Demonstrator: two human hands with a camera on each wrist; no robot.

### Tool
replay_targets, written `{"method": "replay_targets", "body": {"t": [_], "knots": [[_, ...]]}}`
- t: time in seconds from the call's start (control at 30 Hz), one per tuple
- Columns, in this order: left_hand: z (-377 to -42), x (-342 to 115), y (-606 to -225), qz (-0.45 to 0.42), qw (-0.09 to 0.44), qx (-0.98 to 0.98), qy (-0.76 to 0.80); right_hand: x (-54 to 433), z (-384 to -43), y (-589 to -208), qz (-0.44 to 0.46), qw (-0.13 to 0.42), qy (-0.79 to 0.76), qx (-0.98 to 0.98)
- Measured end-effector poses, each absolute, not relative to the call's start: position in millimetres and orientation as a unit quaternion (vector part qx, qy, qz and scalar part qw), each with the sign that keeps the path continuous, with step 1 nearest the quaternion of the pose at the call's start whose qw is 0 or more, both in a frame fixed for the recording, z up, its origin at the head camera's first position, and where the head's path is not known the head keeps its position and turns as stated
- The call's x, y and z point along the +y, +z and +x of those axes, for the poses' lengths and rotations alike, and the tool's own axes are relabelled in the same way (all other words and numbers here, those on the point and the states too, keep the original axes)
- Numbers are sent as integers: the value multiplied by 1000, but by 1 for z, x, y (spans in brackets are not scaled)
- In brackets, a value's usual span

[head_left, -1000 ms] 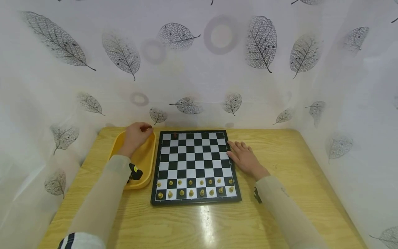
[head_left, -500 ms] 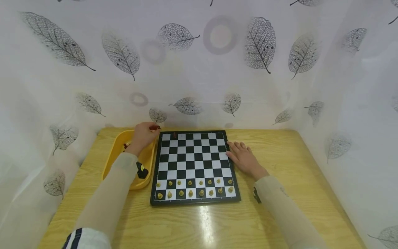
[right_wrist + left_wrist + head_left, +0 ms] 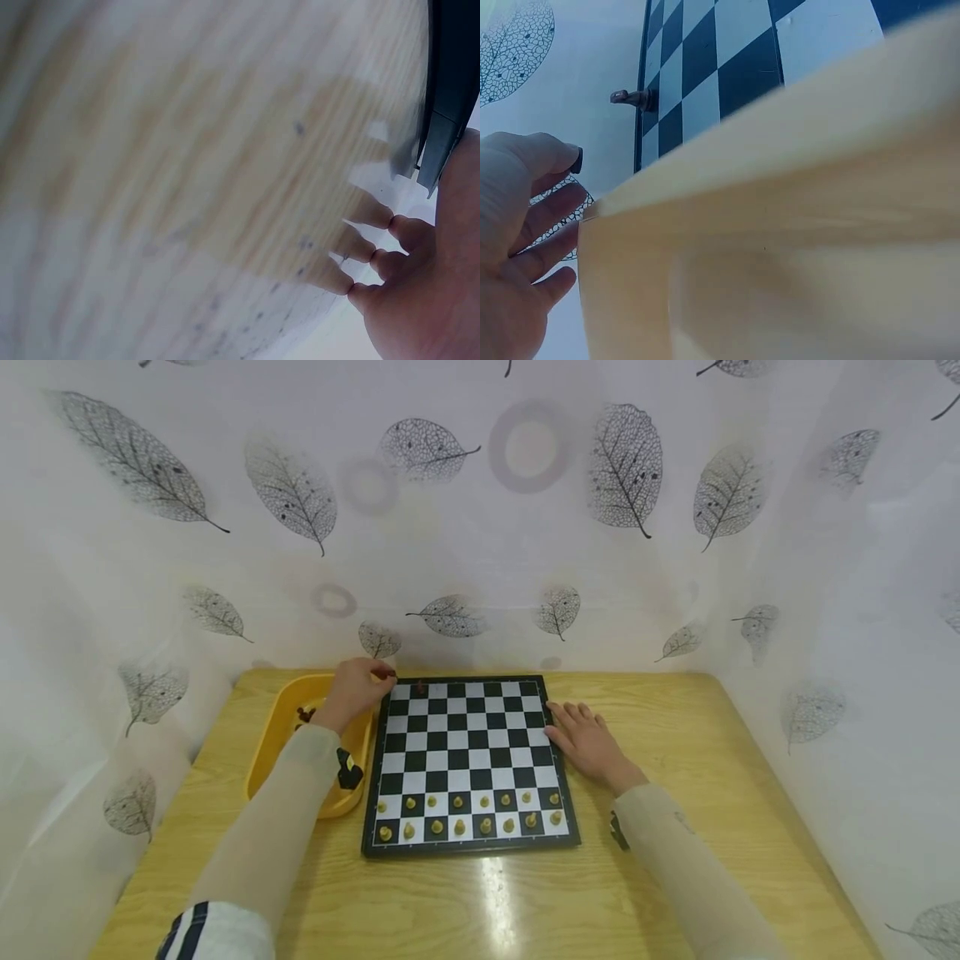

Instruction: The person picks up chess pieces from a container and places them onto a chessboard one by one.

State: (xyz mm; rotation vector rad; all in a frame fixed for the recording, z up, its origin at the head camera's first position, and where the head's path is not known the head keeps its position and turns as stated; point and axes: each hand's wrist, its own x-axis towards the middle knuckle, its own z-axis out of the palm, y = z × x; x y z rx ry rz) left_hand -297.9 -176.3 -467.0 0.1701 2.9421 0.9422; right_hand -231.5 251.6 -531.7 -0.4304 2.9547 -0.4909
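Wooden table (image 3: 420, 906): left hand (image 3: 352, 692) pinches a dark piece (image 3: 577, 160) at the chessboard's (image 3: 469, 738) far-left corner; right hand (image 3: 591, 748) lies spread by its right edge.

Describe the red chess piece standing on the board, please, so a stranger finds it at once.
Find the chessboard on the wooden table. On its far row, second square from the left, stands the chess piece, near, not in, the left hand. Being dark red, it differs from the yellow pieces.
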Motion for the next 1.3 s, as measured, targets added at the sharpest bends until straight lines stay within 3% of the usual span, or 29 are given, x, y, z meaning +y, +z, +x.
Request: {"method": "replay_targets", "body": {"t": [0.5, 1.3], "knots": [[-306, -172, -470, 89, 20, 963, 253, 252, -232, -534, -141, 57, -157, 976], [-308, -163, -482, 54, 4, 982, 184, 251, -233, -534, -141, 55, -157, 976]]}}
